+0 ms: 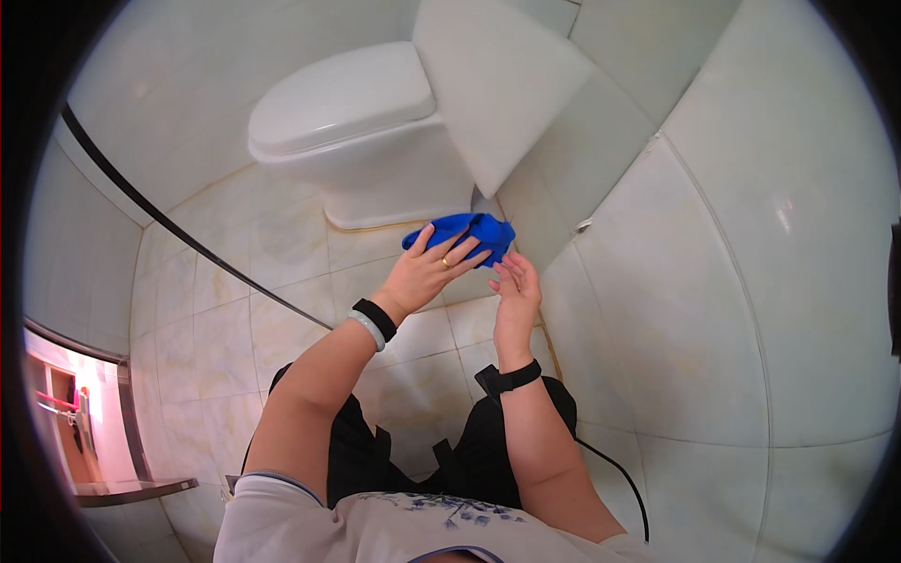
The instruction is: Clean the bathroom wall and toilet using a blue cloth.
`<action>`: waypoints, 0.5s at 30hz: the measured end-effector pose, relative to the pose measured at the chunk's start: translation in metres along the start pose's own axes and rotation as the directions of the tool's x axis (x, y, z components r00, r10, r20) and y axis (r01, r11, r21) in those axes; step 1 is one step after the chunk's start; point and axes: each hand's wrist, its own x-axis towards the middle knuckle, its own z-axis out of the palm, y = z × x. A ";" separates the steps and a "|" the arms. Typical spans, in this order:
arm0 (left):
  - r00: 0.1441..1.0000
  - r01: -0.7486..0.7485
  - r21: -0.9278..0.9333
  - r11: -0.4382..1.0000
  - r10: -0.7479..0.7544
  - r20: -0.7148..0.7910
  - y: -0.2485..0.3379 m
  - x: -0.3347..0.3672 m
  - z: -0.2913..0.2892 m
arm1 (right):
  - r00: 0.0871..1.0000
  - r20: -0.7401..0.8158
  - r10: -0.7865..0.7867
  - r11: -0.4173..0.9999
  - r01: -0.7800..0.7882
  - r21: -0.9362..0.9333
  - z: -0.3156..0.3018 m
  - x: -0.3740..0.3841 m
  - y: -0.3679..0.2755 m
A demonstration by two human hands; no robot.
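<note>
A bunched blue cloth is in front of me, just before the base of a white toilet. My left hand lies over it, fingers spread and bent across the fabric, holding it. A ring and two wristbands show on that arm. At the cloth's lower right edge is my right hand, its palm turned inward and its fingers loosely bent and apart. Its fingertips are close to the fabric; whether they touch it I cannot tell. The cloth's underside is hidden.
Beyond the cloth stands the toilet, lid down. A dark strip runs diagonally at left, apparently a glass panel's edge. Pale tiled wall rises close on my right. A dark cable hangs beside my leg. At lower left is a pink-lit shelf.
</note>
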 end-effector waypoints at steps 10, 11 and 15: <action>0.846 0.305 -0.017 0.952 -0.279 -0.454 -0.051 0.056 -0.054 | 0.996 0.077 0.042 0.999 -0.040 -0.026 0.009 -0.001 0.001; 0.872 0.281 0.021 0.960 -0.246 -0.423 -0.051 0.051 -0.052 | 0.996 0.084 0.038 0.999 -0.036 -0.019 0.010 -0.001 0.002; 0.919 0.244 0.001 0.970 -0.231 -0.319 -0.039 0.011 -0.031 | 0.994 0.095 0.046 0.998 -0.043 -0.040 0.011 -0.001 0.002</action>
